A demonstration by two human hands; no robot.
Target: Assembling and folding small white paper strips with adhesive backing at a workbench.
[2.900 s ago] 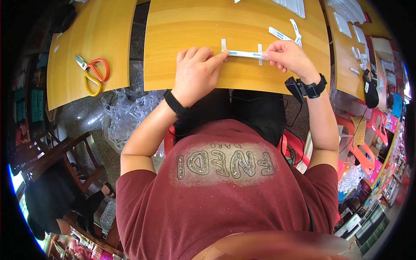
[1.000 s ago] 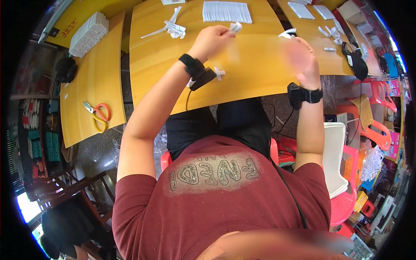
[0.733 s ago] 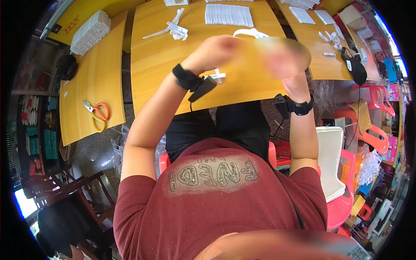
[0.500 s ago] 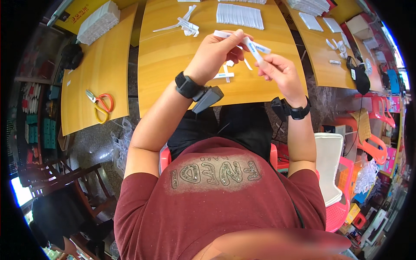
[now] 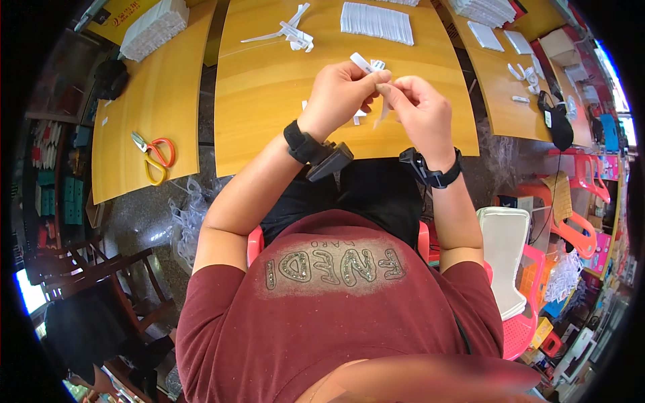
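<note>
White, thin and flat, a narrow paper-like strip (image 5: 365, 64) is pinched between the fingertips of the left hand (image 5: 339, 91), held just above the middle of the smooth orange-yellow wooden table (image 5: 269, 101). Its long axis runs from the far left down toward the near right, with the free end pointing away to the far left. The right hand (image 5: 420, 111) meets the left at the strip's near end, thumb and forefinger closed on a second small white piece (image 5: 383, 113) that hangs down toward the table, its long axis nearly upright in the view. Both grips are fingertip pinches, the other fingers curled loosely. Each wrist wears a black band with a blocky black device.

Farther back on the table lie a flat row of stacked white strips (image 5: 376, 21) and, to its left, a loose tangle of folded white pieces (image 5: 292, 33). On the separate table to the left rest scissors with orange and yellow loop handles (image 5: 153, 156) and a ribbed white stack (image 5: 153, 27). Crinkled clear plastic (image 5: 185, 215) lies on the speckled floor between the tables.
</note>
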